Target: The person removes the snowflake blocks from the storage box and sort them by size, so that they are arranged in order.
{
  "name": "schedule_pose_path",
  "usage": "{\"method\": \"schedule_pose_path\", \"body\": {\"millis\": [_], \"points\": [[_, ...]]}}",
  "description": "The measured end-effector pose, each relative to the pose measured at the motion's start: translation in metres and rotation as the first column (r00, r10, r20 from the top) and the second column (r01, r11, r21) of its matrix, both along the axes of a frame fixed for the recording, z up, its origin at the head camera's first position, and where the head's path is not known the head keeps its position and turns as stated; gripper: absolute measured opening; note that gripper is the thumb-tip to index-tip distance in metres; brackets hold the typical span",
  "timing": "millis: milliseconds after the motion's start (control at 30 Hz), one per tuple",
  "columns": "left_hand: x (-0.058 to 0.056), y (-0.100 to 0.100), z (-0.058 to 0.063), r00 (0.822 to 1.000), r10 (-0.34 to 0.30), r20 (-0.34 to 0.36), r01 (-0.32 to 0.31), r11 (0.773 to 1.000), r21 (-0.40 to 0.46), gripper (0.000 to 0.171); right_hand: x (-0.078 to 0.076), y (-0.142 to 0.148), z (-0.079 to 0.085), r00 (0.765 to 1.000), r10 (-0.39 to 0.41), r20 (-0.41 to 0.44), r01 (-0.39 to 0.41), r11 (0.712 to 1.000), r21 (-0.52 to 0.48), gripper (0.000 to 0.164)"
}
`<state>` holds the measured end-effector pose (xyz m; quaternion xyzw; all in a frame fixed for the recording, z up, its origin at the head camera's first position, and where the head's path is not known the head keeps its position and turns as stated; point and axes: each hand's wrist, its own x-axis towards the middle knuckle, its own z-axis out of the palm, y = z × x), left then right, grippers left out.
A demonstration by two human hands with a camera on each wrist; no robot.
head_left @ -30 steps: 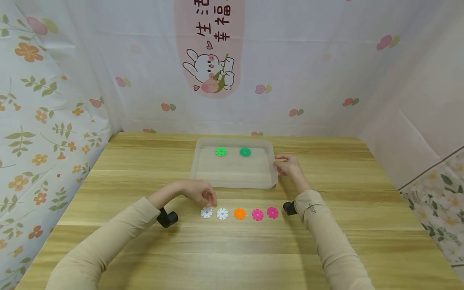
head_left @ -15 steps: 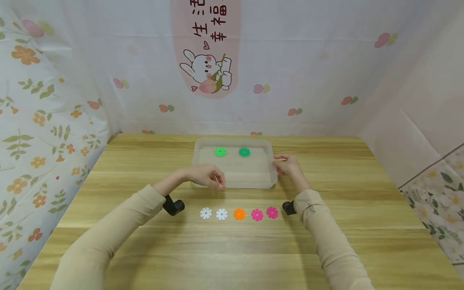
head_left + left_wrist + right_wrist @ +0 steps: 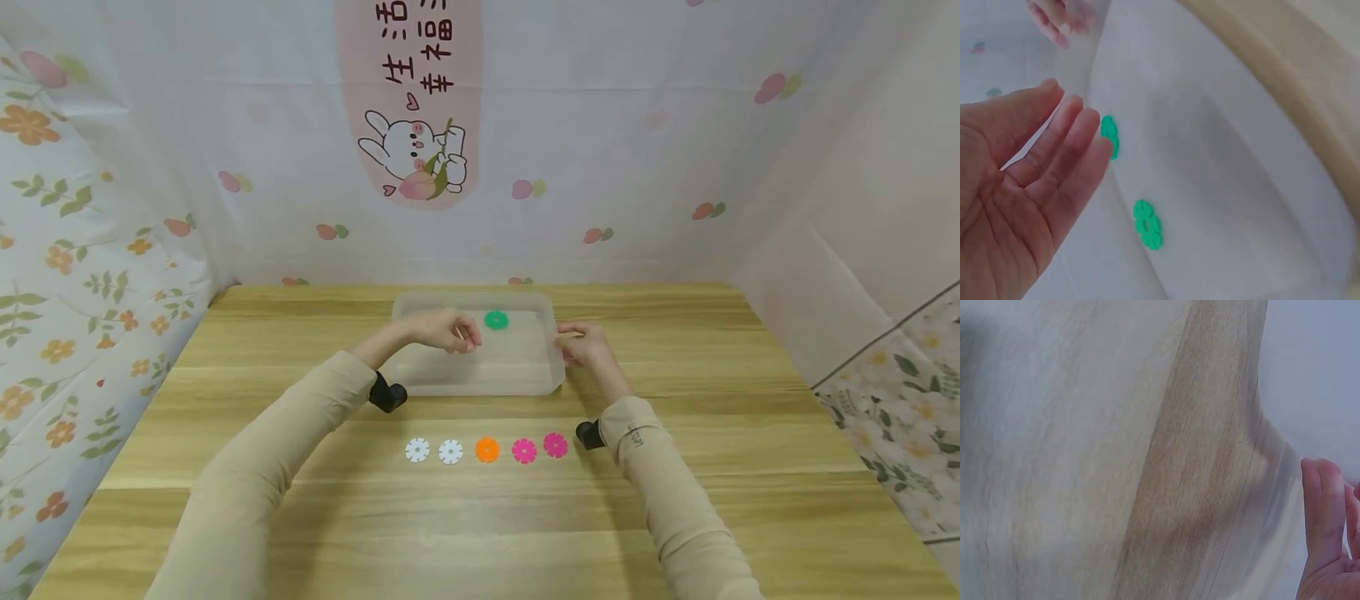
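My left hand (image 3: pixel 442 330) hovers over the left part of a translucent white tray (image 3: pixel 480 388), its fingers loosely bent with nothing between them. Two green notched discs lie along the tray's far side. The nearer green disc (image 3: pixel 1149 225) is hidden behind my left hand in the head view; the other green disc (image 3: pixel 496 320) shows to the right of that hand. At the tray's right side, my right hand (image 3: pixel 587 345) holds the wall between thumb and fingers; in the right wrist view its fingers (image 3: pixel 1325 506) are at the tray's outside, partly out of frame.
A row of notched discs lies in front of the tray: two white discs (image 3: pixel 450 452), an orange disc (image 3: pixel 487 450) and two pink discs (image 3: pixel 524 451). They rest on the wooden table (image 3: pixel 480 533). A printed cloth (image 3: pixel 600 150) hangs behind the table.
My left hand has moved from the leftmost white disc, forward and right, to above the tray, covering one green disc. The right hand stays at the tray's side. The head view has shifted slightly.
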<state>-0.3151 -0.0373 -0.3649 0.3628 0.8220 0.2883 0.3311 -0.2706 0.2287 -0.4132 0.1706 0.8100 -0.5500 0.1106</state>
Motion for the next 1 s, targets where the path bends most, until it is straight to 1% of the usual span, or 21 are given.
{"method": "schedule_pose_path", "body": {"millis": [33, 133, 233, 267, 333, 367, 433, 467, 500, 533, 567, 600, 633, 667, 700, 733, 767, 867, 900, 967, 1000], "points": [[-0.011, 0.001, -0.009, 1.0, -0.027, 0.002, 0.027, 0.999, 0.04, 0.024, 0.0, 0.0, 0.001, 1.0, -0.005, -0.002, 0.005, 1.0, -0.002, 0.039], [-0.025, 0.008, -0.015, 1.0, -0.017, -0.009, 0.017, 0.999, 0.038, 0.023, 0.001, 0.001, 0.002, 1.0, -0.016, -0.003, 0.016, 1.0, -0.006, 0.039], [-0.029, 0.017, -0.013, 0.999, 0.026, -0.024, -0.026, 1.0, 0.016, 0.023, -0.001, 0.002, 0.0, 1.0, -0.022, 0.001, 0.022, 1.0, 0.0, 0.038], [-0.025, 0.021, -0.007, 0.998, 0.053, -0.041, -0.054, 0.998, -0.026, 0.023, -0.004, 0.003, -0.003, 1.0, -0.022, 0.001, 0.022, 1.0, 0.001, 0.038], [-0.03, 0.026, -0.009, 0.996, 0.068, -0.064, -0.071, 0.996, -0.046, 0.023, -0.011, 0.007, -0.012, 1.0, -0.024, 0.003, 0.024, 1.0, 0.003, 0.038], [-0.04, 0.027, -0.019, 0.995, 0.057, -0.082, -0.059, 0.998, -0.026, 0.022, -0.019, 0.014, -0.025, 1.0, -0.009, -0.018, 0.009, 1.0, -0.019, 0.036], [-0.058, 0.032, -0.036, 0.992, 0.047, -0.114, -0.052, 0.998, -0.042, 0.023, -0.027, 0.021, -0.038, 1.0, 0.005, -0.029, -0.006, 0.999, -0.035, 0.035], [-0.071, 0.034, -0.048, 0.991, 0.035, -0.132, -0.042, 0.998, -0.052, 0.025, -0.031, 0.024, -0.044, 0.999, 0.015, -0.032, -0.017, 0.999, -0.041, 0.035], [-0.085, 0.037, -0.064, 0.986, 0.026, -0.162, -0.032, 0.999, -0.039, 0.026, -0.034, 0.028, -0.05, 0.998, 0.028, -0.05, -0.031, 0.998, -0.058, 0.033], [-0.098, 0.04, -0.078, 0.984, 0.016, -0.178, -0.025, 0.998, -0.05, 0.029, -0.034, 0.028, -0.051, 0.998, 0.029, -0.05, -0.032, 0.998, -0.056, 0.033], [-0.11, 0.043, -0.094, 0.976, 0.013, -0.216, -0.024, 0.999, -0.048, 0.031, -0.033, 0.028, -0.051, 0.998, 0.031, -0.052, -0.034, 0.998, -0.056, 0.033], [-0.117, 0.047, -0.102, 0.969, 0.018, -0.245, -0.039, 0.996, -0.079, 0.033, -0.027, 0.022, -0.041, 0.999, 0.02, -0.034, -0.021, 0.999, -0.036, 0.035], [-0.125, 0.049, -0.115, 0.959, 0.017, -0.281, -0.039, 0.997, -0.072, 0.033, -0.024, 0.018, -0.036, 1.0, 0.01, -0.028, -0.01, 1.0, -0.027, 0.035], [-0.131, 0.052, -0.122, 0.959, 0.017, -0.285, -0.042, 0.995, -0.085, 0.037, -0.019, 0.015, -0.03, 1.0, 0.002, -0.025, -0.002, 1.0, -0.023, 0.035], [-0.135, 0.055, -0.128, 0.958, 0.021, -0.287, -0.049, 0.995, -0.092, 0.039, -0.015, 0.012, -0.024, 1.0, -0.008, -0.019, 0.008, 1.0, -0.019, 0.035], [-0.134, 0.058, -0.127, 0.963, 0.024, -0.269, -0.061, 0.99, -0.13, 0.043, -0.009, 0.007, -0.015, 1.0, -0.026, 0.002, 0.026, 1.0, 0.0, 0.036], [-0.137, 0.058, -0.133, 0.956, 0.02, -0.292, -0.053, 0.993, -0.104, 0.043, -0.006, 0.004, -0.01, 0.999, -0.033, 0.006, 0.033, 0.999, -0.002, 0.036], [-0.133, 0.064, -0.126, 0.975, 0.014, -0.22, -0.057, 0.98, -0.189, 0.051, 0.002, -0.001, 0.0, 0.999, -0.045, 0.023, 0.045, 0.999, 0.008, 0.035], [-0.134, 0.064, -0.131, 0.97, 0.0, -0.243, -0.046, 0.982, -0.181, 0.051, 0.002, -0.001, 0.002, 0.999, -0.045, 0.027, 0.045, 0.999, 0.011, 0.036], [-0.127, 0.066, -0.124, 0.968, -0.014, -0.25, -0.045, 0.973, -0.227, 0.05, 0.003, -0.002, 0.003, 0.999, -0.04, 0.029, 0.039, 0.999, 0.011, 0.036], [-0.12, 0.068, -0.118, 0.967, -0.023, -0.253, -0.046, 0.963, -0.266, 0.051, 0.003, -0.001, 0.003, 0.999, -0.039, 0.03, 0.039, 0.999, 0.013, 0.036]]}}
